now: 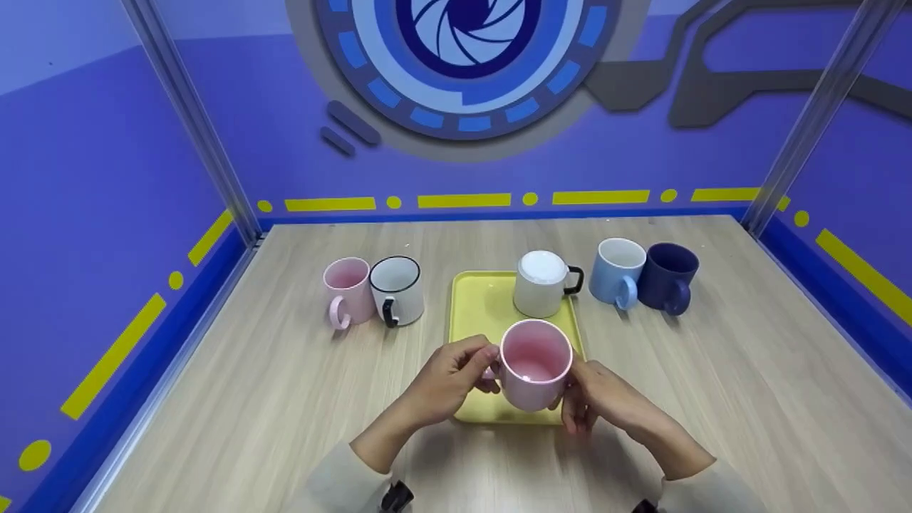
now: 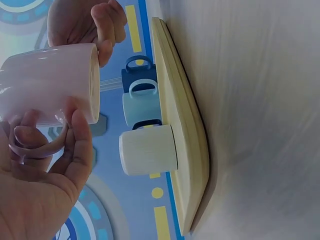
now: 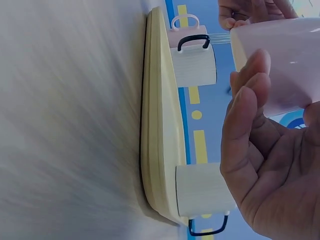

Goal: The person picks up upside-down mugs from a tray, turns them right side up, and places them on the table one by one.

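Above the yellow tray [image 1: 484,306], a pink mug [image 1: 534,388] is held off the surface, its mouth tipped towards the head camera. My left hand [image 1: 445,381] grips its handle [image 2: 42,147] with curled fingers. On the other side, my right hand [image 1: 605,395] holds the mug's lower wall, thumb on the side and fingers bent near the base; part of this contact is hidden. Behind the mug, a white mug [image 1: 539,292] with a black handle stands upside down on the tray.
Left of the tray stand another pink mug [image 1: 349,288] and a white mug with black rim [image 1: 406,303], side by side. To the right are a light blue mug [image 1: 613,274] and a dark blue mug [image 1: 659,278]. Panels [image 1: 427,178] enclose the wooden table [image 1: 285,413] at back and sides.
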Tool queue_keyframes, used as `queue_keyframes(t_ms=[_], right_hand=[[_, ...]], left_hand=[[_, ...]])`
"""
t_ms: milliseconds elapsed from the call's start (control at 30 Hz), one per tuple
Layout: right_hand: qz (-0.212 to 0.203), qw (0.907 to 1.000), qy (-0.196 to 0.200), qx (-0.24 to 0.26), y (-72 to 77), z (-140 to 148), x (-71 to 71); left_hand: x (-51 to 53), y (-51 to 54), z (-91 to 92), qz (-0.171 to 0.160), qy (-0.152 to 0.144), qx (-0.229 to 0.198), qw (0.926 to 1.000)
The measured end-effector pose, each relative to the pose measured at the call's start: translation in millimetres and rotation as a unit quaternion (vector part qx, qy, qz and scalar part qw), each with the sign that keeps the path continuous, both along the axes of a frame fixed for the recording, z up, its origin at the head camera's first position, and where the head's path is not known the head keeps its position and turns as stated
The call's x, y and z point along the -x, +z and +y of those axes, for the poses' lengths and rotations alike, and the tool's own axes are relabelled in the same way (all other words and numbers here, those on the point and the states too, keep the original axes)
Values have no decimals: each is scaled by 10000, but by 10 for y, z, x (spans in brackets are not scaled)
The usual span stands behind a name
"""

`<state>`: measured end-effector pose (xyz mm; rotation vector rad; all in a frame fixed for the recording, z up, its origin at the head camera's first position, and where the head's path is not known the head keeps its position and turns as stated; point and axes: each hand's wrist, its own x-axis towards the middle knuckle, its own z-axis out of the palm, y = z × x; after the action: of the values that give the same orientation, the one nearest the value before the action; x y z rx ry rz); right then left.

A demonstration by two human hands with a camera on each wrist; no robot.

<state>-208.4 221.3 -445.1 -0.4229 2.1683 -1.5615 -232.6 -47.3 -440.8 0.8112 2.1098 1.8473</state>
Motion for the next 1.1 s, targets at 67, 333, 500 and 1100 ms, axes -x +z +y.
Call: queue_keyframes(t_ms=[67, 333, 500, 1100], right_hand=[[-82, 10000, 0, 32, 4, 0, -3], [-203, 9998, 36, 42, 13, 17, -25], [-202, 9998, 16, 5, 7, 35, -39], [272, 9918, -1108, -579, -35, 271, -43]], left_hand=[[9, 5, 4, -163, -21, -69, 9998], [30, 29, 12, -335, -183, -46, 9993], [29, 34, 23, -351, -229, -2, 9991], [-26, -9, -210, -602, -198, -166, 9979]])
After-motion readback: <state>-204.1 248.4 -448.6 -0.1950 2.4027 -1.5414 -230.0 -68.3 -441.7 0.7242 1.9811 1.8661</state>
